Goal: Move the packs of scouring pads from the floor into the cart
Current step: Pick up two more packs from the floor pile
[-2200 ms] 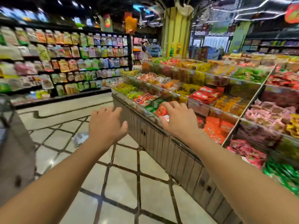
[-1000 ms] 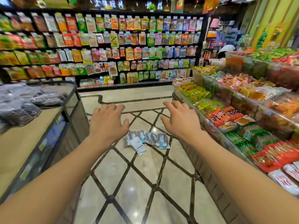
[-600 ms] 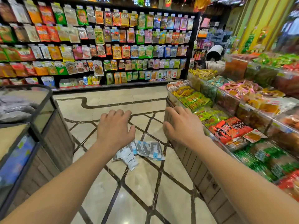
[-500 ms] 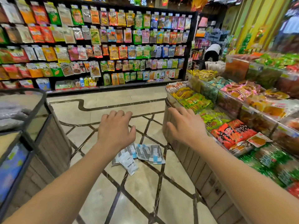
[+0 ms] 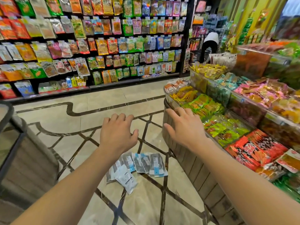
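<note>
Several packs of scouring pads [image 5: 142, 164] lie fanned out on the tiled floor, dark pads in clear wrappers with blue and white labels. One white pack [image 5: 125, 178] lies across the front of the pile. My left hand [image 5: 117, 133] hovers above the pile, fingers loosely bent, holding nothing. My right hand [image 5: 183, 127] hangs in the air to the right, in front of the display stand's corner, fingers spread and empty. No cart is in view.
A wooden-sided snack display stand [image 5: 191, 161] runs along the right, close beside the packs. Another wood-and-glass counter [image 5: 24, 153] stands at the left. A wall of hanging snack bags [image 5: 97, 43] closes the aisle ahead. A person [image 5: 209, 46] bends over at the far right.
The view has swung left and moved forward down the aisle. The packs now lie closer and lower in view, under my left hand. Both hands stay outstretched and empty.
</note>
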Motion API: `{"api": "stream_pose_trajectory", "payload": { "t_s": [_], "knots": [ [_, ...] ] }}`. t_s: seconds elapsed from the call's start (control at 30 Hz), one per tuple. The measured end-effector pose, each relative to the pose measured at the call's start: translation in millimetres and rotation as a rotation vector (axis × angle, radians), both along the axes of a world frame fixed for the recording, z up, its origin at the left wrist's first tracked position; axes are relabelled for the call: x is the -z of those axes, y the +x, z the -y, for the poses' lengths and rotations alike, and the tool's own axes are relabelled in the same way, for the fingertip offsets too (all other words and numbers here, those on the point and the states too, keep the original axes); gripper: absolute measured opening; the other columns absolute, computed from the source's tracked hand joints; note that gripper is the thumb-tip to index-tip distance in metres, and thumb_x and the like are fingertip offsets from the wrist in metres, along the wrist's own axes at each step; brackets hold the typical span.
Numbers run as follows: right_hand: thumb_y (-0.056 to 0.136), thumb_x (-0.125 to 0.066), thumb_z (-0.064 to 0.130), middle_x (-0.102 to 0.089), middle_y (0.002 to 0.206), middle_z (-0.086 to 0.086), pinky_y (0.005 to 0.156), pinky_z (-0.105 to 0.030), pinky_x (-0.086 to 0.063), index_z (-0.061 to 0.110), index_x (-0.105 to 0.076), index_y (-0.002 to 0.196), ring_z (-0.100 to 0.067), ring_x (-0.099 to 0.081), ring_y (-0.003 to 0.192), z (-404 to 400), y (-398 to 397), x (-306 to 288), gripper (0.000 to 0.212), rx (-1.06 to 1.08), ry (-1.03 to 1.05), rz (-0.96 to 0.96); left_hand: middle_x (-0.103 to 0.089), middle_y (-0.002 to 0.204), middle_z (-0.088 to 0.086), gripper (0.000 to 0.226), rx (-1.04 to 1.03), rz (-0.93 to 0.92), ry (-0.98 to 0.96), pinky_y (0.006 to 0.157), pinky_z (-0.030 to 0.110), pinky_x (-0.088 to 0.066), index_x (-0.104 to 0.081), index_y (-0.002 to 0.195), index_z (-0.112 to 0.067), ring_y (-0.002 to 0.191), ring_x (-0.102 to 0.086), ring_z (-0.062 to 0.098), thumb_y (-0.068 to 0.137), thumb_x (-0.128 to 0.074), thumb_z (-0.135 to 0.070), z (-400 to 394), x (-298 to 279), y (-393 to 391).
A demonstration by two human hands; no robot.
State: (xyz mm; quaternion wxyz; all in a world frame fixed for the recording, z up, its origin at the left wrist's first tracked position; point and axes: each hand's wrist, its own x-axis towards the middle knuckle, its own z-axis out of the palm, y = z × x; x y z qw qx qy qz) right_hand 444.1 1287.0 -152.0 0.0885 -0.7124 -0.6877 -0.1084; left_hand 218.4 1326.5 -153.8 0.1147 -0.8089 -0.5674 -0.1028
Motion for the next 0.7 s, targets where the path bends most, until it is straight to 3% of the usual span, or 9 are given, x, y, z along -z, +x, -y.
{"api": "stream_pose_trajectory", "payload": {
  "t_s": [0.3, 0.53, 0.7],
  "knots": [
    [0.095, -0.054, 0.057, -0.056, 0.142, -0.006, 0.090, -0.050, -0.049, 0.026, -0.050, 0.143, -0.034, -0.051, 0.130, -158, 59, 24, 0.057, -0.047, -0.002, -0.056, -0.066, 0.127, 0.007, 0.062, -0.044, 0.019, -0.027, 0.105, 0.052, -0.040, -0.062, 0.131, -0.019, 0.122, -0.057, 0.032, 0.085, -0.043, -0.056, -137, 22, 67],
    [0.100, -0.047, 0.057, -0.049, 0.149, -0.006, 0.097, -0.050, -0.047, 0.028, -0.041, 0.151, -0.033, -0.045, 0.136, -250, 85, 39, 0.060, -0.041, -0.050, -0.050, -0.063, 0.135, 0.007, 0.066, -0.056, -0.011, -0.067, 0.110, 0.052, -0.036, -0.058, 0.138, -0.019, 0.127, -0.054, 0.033, 0.086, -0.040, -0.056, -226, 35, 97],
    [0.099, -0.048, 0.056, -0.053, 0.146, -0.007, 0.094, -0.048, -0.049, 0.026, -0.046, 0.149, -0.033, -0.049, 0.133, -311, 97, 62, 0.058, -0.033, -0.080, -0.052, -0.068, 0.125, 0.008, 0.061, -0.074, -0.028, -0.079, 0.099, 0.049, -0.041, -0.062, 0.131, -0.018, 0.117, -0.060, 0.033, 0.086, -0.044, -0.054, -298, 59, 110]
  ]
}}
